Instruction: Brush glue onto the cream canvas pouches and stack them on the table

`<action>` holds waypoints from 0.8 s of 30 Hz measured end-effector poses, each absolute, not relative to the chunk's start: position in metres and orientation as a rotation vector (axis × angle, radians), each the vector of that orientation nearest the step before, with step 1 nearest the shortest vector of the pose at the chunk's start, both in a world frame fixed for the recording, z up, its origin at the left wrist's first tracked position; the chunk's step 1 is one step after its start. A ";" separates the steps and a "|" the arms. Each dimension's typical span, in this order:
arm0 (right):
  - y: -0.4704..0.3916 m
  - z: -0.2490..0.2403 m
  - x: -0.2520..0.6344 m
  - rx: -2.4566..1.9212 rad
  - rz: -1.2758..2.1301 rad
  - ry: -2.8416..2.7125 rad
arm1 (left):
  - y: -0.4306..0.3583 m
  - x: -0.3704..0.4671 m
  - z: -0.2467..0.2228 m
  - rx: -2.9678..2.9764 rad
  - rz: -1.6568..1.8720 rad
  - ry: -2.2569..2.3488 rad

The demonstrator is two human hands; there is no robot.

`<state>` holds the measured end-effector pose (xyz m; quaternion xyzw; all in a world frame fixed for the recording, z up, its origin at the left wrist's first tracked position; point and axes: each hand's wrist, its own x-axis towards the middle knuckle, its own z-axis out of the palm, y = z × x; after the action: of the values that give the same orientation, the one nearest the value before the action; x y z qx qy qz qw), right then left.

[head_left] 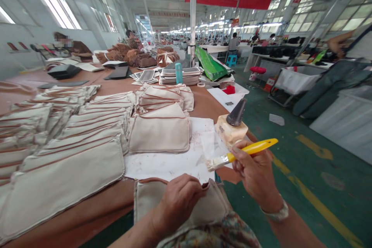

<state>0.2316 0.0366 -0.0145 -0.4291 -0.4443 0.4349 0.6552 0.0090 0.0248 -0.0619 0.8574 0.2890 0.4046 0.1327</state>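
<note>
Yellow brush (252,148) in the right hand (257,170), beige pouch (149,198) in the left hand (180,197)

Nearest, the left hand pinches the pouch's brown-trimmed top edge, its fingers closed on it, at the near edge of the tabletop (107,205). The right hand is closed around the brush handle; the bristles point left, above white paper (167,164) near the tabletop's right edge. Rows of beige pouches (69,178) overlap from the near left corner inward, and a shorter stack (159,133) rests partly on the paper. Just beyond the right hand, by the right edge, sits a cream container (225,130) topped by a black cone (236,113). Farther back stand a turquoise cylinder (178,73) and a green bag (213,66); a person (80,48) is beyond the far left part.
</note>
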 end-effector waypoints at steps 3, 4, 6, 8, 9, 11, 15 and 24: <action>0.037 -0.016 0.230 -0.997 1.095 -1.112 | 0.022 0.006 -0.060 2.601 1.151 0.746; 0.038 -0.015 0.230 -1.013 1.135 -1.179 | 0.022 0.005 -0.059 2.624 1.132 0.733; 0.037 -0.010 0.236 -1.035 1.206 -1.337 | 0.021 0.003 -0.058 2.657 1.085 0.706; 0.038 -0.001 0.244 -1.046 1.234 -1.448 | 0.020 0.002 -0.057 2.703 1.025 0.664; 0.039 0.003 0.248 -1.057 1.221 -1.456 | 0.019 0.002 -0.056 2.733 1.004 0.650; 0.041 0.008 0.254 -1.087 1.172 -1.381 | 0.018 0.002 -0.056 2.788 0.985 0.638; 0.044 0.006 0.249 -1.081 1.156 -1.286 | 0.020 0.001 -0.056 2.824 0.986 0.621; 0.038 0.005 0.247 -1.082 1.089 -1.403 | 0.025 -0.001 -0.066 2.768 0.925 0.731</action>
<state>0.2471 0.0379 0.0052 -0.4486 -0.5816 0.4514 0.5067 -0.0010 0.0248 -0.0660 0.9180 0.2423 0.3068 0.0663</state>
